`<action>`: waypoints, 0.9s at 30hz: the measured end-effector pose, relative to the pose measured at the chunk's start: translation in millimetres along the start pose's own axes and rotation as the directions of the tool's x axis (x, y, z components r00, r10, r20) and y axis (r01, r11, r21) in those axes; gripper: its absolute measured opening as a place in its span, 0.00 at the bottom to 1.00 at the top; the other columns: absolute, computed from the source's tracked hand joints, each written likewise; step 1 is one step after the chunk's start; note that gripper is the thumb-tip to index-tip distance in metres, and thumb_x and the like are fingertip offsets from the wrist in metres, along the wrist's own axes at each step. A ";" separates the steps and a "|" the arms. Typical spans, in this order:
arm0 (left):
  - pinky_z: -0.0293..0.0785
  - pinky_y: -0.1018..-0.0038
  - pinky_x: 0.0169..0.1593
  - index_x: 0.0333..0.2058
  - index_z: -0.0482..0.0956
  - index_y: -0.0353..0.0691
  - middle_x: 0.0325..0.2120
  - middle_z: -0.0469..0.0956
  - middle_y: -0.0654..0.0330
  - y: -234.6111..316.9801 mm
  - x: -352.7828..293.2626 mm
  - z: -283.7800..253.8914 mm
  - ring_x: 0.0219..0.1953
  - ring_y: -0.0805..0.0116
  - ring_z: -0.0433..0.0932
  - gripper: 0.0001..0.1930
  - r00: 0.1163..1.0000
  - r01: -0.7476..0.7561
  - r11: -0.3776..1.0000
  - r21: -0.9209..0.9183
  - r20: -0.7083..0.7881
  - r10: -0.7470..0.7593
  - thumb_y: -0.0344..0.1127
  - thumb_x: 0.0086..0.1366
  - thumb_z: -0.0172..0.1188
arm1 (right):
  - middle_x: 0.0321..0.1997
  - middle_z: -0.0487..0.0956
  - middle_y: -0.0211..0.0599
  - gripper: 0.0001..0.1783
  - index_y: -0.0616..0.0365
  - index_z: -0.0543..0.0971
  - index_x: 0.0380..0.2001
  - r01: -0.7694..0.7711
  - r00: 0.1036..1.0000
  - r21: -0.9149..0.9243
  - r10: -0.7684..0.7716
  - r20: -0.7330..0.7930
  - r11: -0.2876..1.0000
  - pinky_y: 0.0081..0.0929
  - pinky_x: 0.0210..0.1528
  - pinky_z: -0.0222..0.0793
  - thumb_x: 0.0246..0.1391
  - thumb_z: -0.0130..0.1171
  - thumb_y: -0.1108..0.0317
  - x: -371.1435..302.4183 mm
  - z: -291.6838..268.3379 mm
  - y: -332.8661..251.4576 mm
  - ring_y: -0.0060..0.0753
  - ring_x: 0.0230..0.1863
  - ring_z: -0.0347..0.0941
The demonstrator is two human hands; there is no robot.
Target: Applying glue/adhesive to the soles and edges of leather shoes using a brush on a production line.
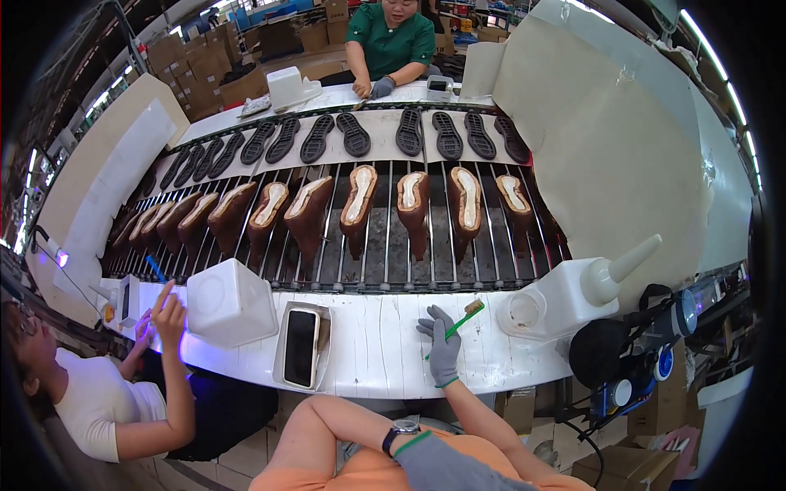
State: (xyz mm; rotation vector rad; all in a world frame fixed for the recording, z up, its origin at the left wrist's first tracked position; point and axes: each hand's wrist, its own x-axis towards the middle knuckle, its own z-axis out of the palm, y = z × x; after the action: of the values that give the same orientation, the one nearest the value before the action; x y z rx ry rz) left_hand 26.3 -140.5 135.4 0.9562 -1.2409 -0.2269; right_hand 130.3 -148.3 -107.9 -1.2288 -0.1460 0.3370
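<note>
One half-curled hand point(444, 348) with green brush point(463, 321)

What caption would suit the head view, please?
Gloved right hand holds a green brush before brown shoe uppers and dark soles.

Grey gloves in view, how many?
3. One on the right hand, which holds a green brush; one on the left hand, cut off by the lower edge; one on the far person's hand. Others may be hidden.

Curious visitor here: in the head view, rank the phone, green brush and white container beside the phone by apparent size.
1. White container
2. Phone
3. Green brush, partly hidden by the right hand
</note>
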 end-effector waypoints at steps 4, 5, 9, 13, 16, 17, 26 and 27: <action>0.71 0.61 0.57 0.58 0.71 0.36 0.57 0.72 0.46 -2.5 12.3 0.3 0.57 0.49 0.72 0.21 0.994 -0.096 0.995 0.039 0.048 0.094 0.38 0.70 0.52 | 0.59 0.74 0.51 0.22 0.71 0.68 0.59 0.016 1.000 0.022 -0.016 0.008 1.000 0.32 0.50 0.78 0.70 0.43 0.65 1.0 -1.5 -1.4 0.38 0.49 0.78; 0.71 0.61 0.56 0.58 0.71 0.36 0.56 0.73 0.46 -4.1 13.7 -0.1 0.56 0.49 0.72 0.20 0.993 -0.108 0.993 0.053 0.061 0.104 0.38 0.70 0.52 | 0.59 0.74 0.51 0.22 0.71 0.68 0.59 -0.003 1.000 0.007 0.003 0.001 1.000 0.32 0.50 0.78 0.70 0.43 0.65 1.3 -1.5 -1.5 0.38 0.49 0.78; 0.72 0.60 0.55 0.56 0.73 0.36 0.55 0.74 0.47 -10.8 25.5 0.3 0.54 0.49 0.74 0.18 0.981 -0.175 0.974 0.143 0.107 0.161 0.38 0.72 0.50 | 0.59 0.74 0.50 0.22 0.71 0.69 0.59 -0.004 1.000 -0.007 0.004 0.017 1.000 0.32 0.50 0.78 0.69 0.43 0.66 1.9 -2.1 -1.7 0.38 0.49 0.78; 0.73 0.59 0.53 0.54 0.75 0.37 0.53 0.76 0.48 -16.8 45.1 3.9 0.51 0.50 0.76 0.17 0.954 -0.288 0.920 0.267 0.162 0.252 0.38 0.74 0.48 | 0.59 0.74 0.50 0.22 0.71 0.69 0.59 0.002 1.000 -0.011 -0.002 0.012 1.000 0.32 0.51 0.78 0.69 0.44 0.66 2.2 -2.0 -1.6 0.39 0.49 0.78; 0.73 0.59 0.52 0.54 0.76 0.36 0.52 0.77 0.49 -19.8 51.8 8.3 0.51 0.50 0.76 0.17 0.917 -0.397 0.868 0.299 0.157 0.366 0.38 0.75 0.45 | 0.59 0.74 0.50 0.22 0.71 0.69 0.59 0.004 1.000 -0.028 -0.004 0.008 1.000 0.32 0.51 0.78 0.69 0.43 0.66 2.1 -2.1 -1.3 0.39 0.49 0.78; 0.73 0.59 0.53 0.54 0.76 0.35 0.52 0.77 0.49 -20.2 50.4 9.5 0.51 0.49 0.76 0.17 0.921 -0.390 0.894 0.220 0.122 0.371 0.38 0.75 0.45 | 0.59 0.74 0.51 0.22 0.71 0.69 0.59 0.009 1.000 -0.034 -0.009 0.010 0.999 0.32 0.51 0.78 0.69 0.43 0.67 1.9 -2.6 -1.3 0.39 0.49 0.78; 0.71 0.60 0.55 0.54 0.78 0.38 0.52 0.78 0.53 -21.7 8.5 1.2 0.52 0.52 0.76 0.16 0.993 -0.081 0.982 0.168 0.099 0.065 0.35 0.73 0.50 | 0.59 0.74 0.51 0.21 0.71 0.69 0.58 0.006 1.000 -0.024 -0.005 0.021 1.000 0.32 0.50 0.78 0.69 0.44 0.67 2.5 -5.8 -1.0 0.39 0.49 0.78; 0.71 0.60 0.55 0.53 0.78 0.38 0.51 0.79 0.54 -22.1 5.5 -0.8 0.52 0.53 0.76 0.15 0.994 -0.044 0.979 0.199 0.103 0.024 0.34 0.73 0.50 | 0.59 0.74 0.51 0.21 0.71 0.69 0.58 0.029 0.999 -0.017 -0.029 0.023 0.999 0.32 0.50 0.78 0.69 0.44 0.67 2.6 -6.2 -0.9 0.39 0.49 0.78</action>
State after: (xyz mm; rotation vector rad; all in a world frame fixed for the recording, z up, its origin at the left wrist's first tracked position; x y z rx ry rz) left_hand 36.4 -157.0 123.4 1.1074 -1.3904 -0.1246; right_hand 134.7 -153.3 -109.2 -1.2390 -0.1863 0.3250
